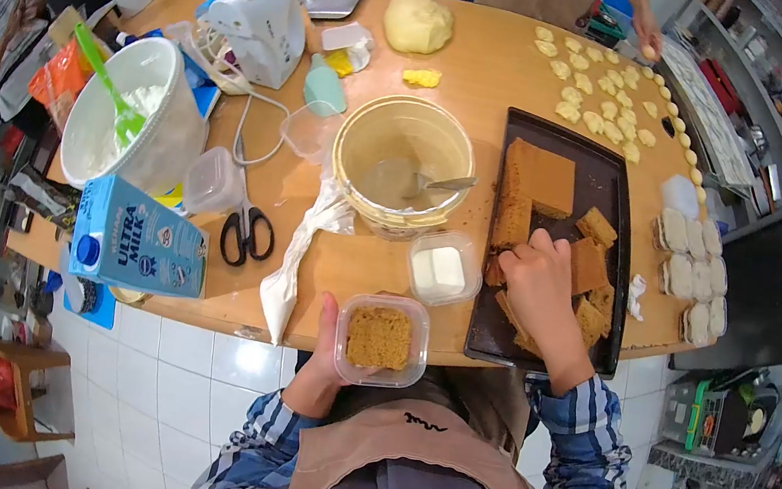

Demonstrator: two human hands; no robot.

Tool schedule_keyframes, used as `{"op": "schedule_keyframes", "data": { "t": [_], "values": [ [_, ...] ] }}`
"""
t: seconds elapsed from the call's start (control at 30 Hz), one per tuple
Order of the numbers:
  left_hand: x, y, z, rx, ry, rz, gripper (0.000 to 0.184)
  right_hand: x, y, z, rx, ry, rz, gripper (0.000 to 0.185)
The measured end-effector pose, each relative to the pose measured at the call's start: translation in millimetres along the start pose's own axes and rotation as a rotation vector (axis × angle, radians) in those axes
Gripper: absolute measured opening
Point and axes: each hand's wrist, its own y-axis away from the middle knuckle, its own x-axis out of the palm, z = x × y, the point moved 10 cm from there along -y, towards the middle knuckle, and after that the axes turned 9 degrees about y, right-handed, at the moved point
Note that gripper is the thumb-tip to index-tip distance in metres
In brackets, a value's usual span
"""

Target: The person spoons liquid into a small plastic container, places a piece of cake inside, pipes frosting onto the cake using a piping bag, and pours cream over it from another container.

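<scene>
Cake piece (pixel 379 337): in the plastic box (pixel 419 350), held by the left hand (pixel 322 361), thumb at nine o'clock side.
Cake strip (pixel 513 220): on the dark tray (pixel 579 139), long axis twelve to six o'clock, at eleven o'clock from the right hand (pixel 542 282).
Right hand: nearer to the cake strip; fingers bent, but pinching or not, I cannot tell.

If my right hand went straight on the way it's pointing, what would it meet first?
Most likely the cake strip on the tray, just ahead of your right hand. Depth is unclear, so it may already be touching it.
</scene>
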Motion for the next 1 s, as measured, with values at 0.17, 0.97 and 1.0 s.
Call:
{"op": "schedule_keyframes", "data": {
  "t": [0.17,0.97,1.0],
  "values": [
    [2.6,-0.1,4.8,-0.018,0.133,0.064,0.092,-9.1,2.9,-14.9,0.132,-0.164,-0.074,0.002],
    [9.2,-4.3,19.5,0.12,-0.301,-0.143,0.1,-100.4,8.4,72.6,0.081,-0.375,-0.217,0.015],
    [8.9,-4.5,19.9,0.119,-0.299,-0.142,0.1,-100.8,9.2,69.8,0.096,-0.377,-0.217,0.015]
  ]
}}
